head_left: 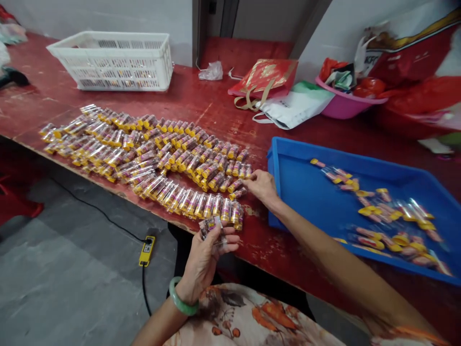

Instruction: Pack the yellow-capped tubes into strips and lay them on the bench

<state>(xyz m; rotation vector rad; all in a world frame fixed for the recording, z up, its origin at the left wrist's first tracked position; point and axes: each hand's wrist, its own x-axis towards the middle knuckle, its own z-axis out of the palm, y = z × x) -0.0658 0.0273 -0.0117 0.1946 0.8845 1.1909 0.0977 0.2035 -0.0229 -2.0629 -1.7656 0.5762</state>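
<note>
My left hand [201, 257], with a green bangle at the wrist, holds a few clear printed plastic sleeves [211, 227] under its thumb, palm up, at the table's front edge. My right hand [264, 188] reaches to the right end of the rows, its fingers pinched at a small yellow-ended tube [237, 193]. Many similar wrapped tubes [187, 158] lie side by side in rows to the left. On the right, a blue tray [298, 180] contains loose yellow-ended clear tubes with pinkish contents [382, 211].
Behind the rows stands a white slotted basket [115, 62]. A red gift bag [268, 77], a white bag [293, 105] and a pink basin [342, 108] sit at the back. A yellow power strip [147, 251] with a black cable lies on the floor.
</note>
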